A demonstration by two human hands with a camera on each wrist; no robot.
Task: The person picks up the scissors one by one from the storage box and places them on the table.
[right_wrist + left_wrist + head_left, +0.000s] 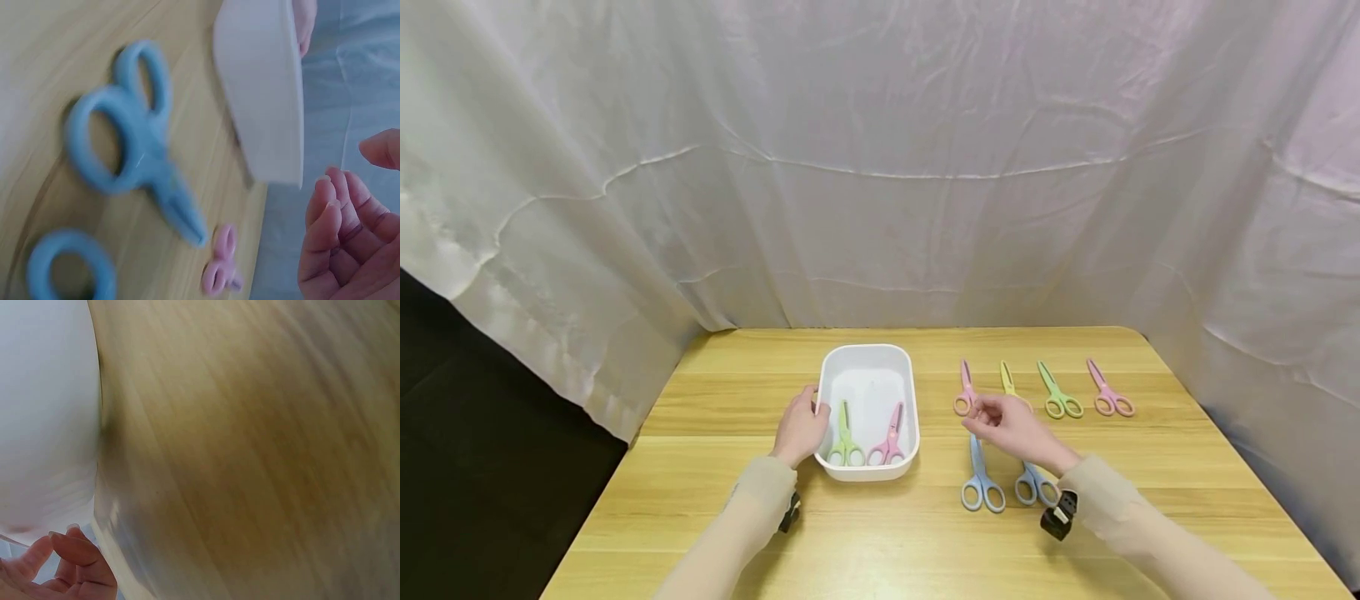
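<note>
My left hand [802, 430] grips the left rim of a white plastic tub [866, 473], thumb at the rim and fingers along the outer wall. Inside the tub lie green scissors [846, 442] and pink scissors [892, 437], handles toward me. Over the table to the right, my right hand [1017, 429] holds nothing; its fingers are loosely bent, with the thumb apart from them in the right wrist view. Below it lie two blue scissors, one pair [977, 479] nearer the tub and another [1033, 483] partly hidden by the wrist. Yellow scissors [1007, 379] show just behind the hand.
Beyond the right hand, pink scissors [966, 387], green scissors [1058, 396] and more pink scissors [1108, 392] lie in a row with the yellow pair. The wooden table [700, 467] ends at a pale hanging curtain [880, 233] behind.
</note>
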